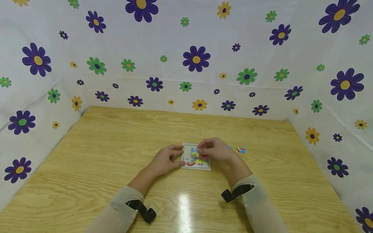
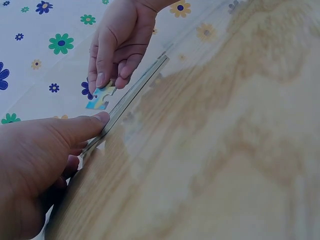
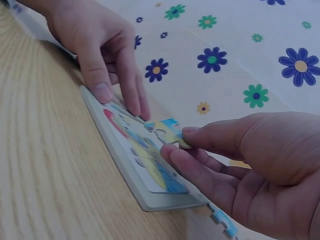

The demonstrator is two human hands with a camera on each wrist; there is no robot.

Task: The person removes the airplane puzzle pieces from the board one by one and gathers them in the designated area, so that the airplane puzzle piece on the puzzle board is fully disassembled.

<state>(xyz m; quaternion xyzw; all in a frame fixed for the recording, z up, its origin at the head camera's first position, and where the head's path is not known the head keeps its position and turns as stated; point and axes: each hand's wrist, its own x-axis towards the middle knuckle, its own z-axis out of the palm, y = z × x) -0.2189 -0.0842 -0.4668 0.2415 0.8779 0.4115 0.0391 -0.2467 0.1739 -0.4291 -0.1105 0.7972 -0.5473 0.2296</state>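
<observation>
A small jigsaw puzzle in a pale frame (image 1: 201, 169) lies flat on the table, its picture partly filled with coloured pieces along the near side. My left hand (image 1: 164, 160) rests at the frame's left edge, thumb and fairly straight fingers spread along it. Between thumb and fingertips, my right hand (image 1: 218, 151) pinches a yellow and blue puzzle piece (image 3: 169, 131). That piece is held tilted just above the board, as the left wrist view also shows the piece (image 2: 100, 97) clear of the frame. The right hand hides part of the frame's right side.
Right of the frame, a loose puzzle piece (image 1: 240, 149) lies on the wooden table (image 1: 116, 136), with another blue piece (image 1: 229, 147) partly behind the right hand. White cloth (image 1: 169, 38) printed with flowers stands behind and on both sides.
</observation>
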